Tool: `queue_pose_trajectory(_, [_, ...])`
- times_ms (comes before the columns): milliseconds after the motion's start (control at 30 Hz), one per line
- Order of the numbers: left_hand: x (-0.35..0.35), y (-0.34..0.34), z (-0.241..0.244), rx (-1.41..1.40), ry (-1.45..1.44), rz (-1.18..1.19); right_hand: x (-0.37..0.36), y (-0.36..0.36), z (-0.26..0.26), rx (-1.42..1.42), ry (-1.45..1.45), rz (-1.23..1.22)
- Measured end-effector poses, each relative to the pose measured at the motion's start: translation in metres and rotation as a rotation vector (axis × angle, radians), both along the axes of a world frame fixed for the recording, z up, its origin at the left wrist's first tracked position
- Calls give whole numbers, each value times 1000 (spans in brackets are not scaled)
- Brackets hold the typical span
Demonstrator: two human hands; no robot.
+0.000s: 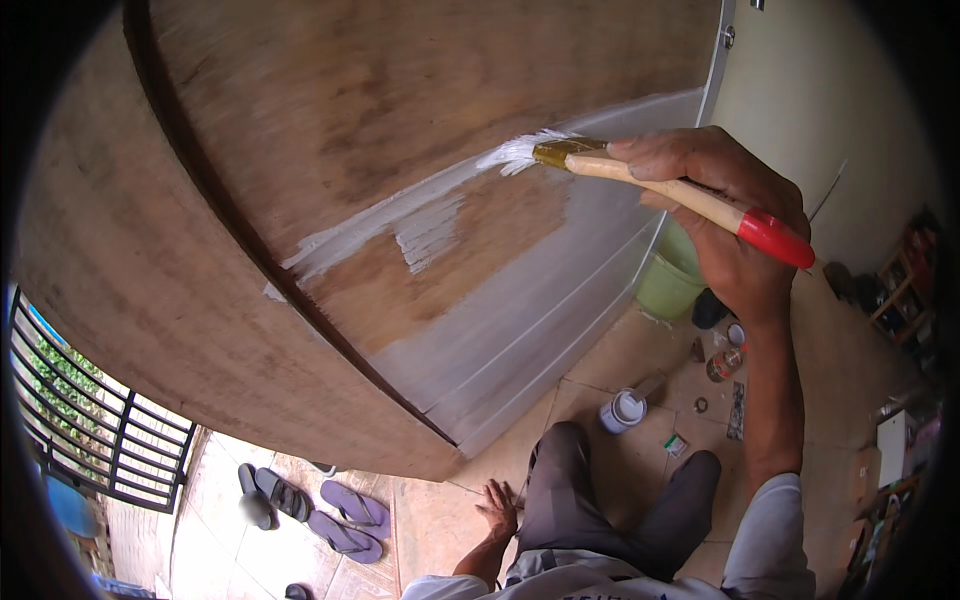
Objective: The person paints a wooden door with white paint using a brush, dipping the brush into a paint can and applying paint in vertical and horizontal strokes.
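My right hand point(720, 195) grips a paintbrush point(675, 191) with a wooden, red-tipped handle. Its white-loaded bristles touch a large wooden panel point(450, 90) along a pale painted band running across it. Below that band, a short white patch lies on bare brown wood, and whitish paint covers the panel's lower part. My left hand point(496, 508) rests on the tiled floor beside my thigh, fingers spread, holding nothing. On the floor beyond my knees stands an open can of white paint point(624, 411), with a flat stick or scraper point(649, 385) near its rim.
A green bucket point(667, 285) stands by the panel's right edge. Near it are a glass jar point(724, 365), a tape roll point(736, 334) and a small green packet point(676, 446). Purple flip-flops point(349, 525) and dark slippers point(281, 495) lie lower left, near a black metal gate point(112, 442).
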State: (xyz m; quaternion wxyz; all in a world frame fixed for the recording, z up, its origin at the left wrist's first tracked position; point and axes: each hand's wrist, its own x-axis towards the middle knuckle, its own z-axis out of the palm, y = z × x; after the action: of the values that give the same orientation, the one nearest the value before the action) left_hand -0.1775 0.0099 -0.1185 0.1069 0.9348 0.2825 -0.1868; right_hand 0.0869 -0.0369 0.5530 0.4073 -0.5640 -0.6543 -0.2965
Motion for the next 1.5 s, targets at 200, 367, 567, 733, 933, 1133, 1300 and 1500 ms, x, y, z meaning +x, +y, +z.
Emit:
queue_pose_trajectory(200, [2, 0, 4, -41, 6, -1, 10, -9, -1, 10, 32, -76])
queue_pose_trajectory(367, [2, 0, 8, -51, 15, 2, 23, -12, -2, 64, -30, -129])
queue_pose_trajectory(567, [4, 0, 9, -43, 34, -3, 32, -17, -4, 83, 36, -171])
queue_pose_trajectory(733, [3, 1, 9, -28, 56, -17, 42, -23, -6, 88, 67, -236])
queue_pose_trajectory(933, [4, 2, 11, -62, 49, -8, 56, -32, -11, 96, 165, -290])
queue_pose_trajectory(1133, [1, -2, -1, 33, 33, -14, 71, -43, -13, 187, 315, -407])
queue_pose_trajectory(1300, [4, -2, 0, -82, -6, 62, 28, -28, -54, 586, 713, -88])
queue_pose_trajectory(1500, [1, 2, -1, 34, 53, 34, -71, 51, -90, 462, 841, 403])
